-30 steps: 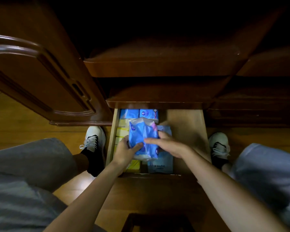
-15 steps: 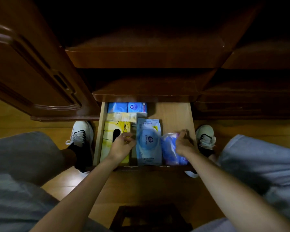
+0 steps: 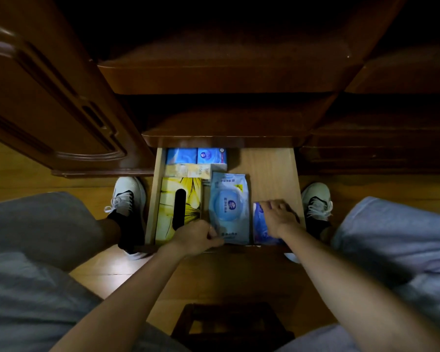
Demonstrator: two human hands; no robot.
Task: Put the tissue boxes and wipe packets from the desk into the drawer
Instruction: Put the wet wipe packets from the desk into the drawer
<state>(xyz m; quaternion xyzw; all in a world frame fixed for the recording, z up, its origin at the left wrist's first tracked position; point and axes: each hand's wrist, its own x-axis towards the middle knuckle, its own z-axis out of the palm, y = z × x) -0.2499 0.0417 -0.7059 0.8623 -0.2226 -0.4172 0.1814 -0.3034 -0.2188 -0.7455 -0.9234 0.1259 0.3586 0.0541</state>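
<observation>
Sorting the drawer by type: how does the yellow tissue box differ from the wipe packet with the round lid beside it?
The yellow tissue box is a stiff carton with a dark oval slot; the wipe packet is a soft, pale blue pouch with a round lid. The box lies by the drawer's left wall, the packet mid-drawer. Both lie flat, lengthwise.

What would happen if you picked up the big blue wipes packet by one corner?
The wipes packet looks like soft plastic film, so it would probably sag and bend. Its round lid looks like the only stiff part. The shiny film may feel a bit slippery. Lying flat in the drawer, it shouldn't roll.
</observation>
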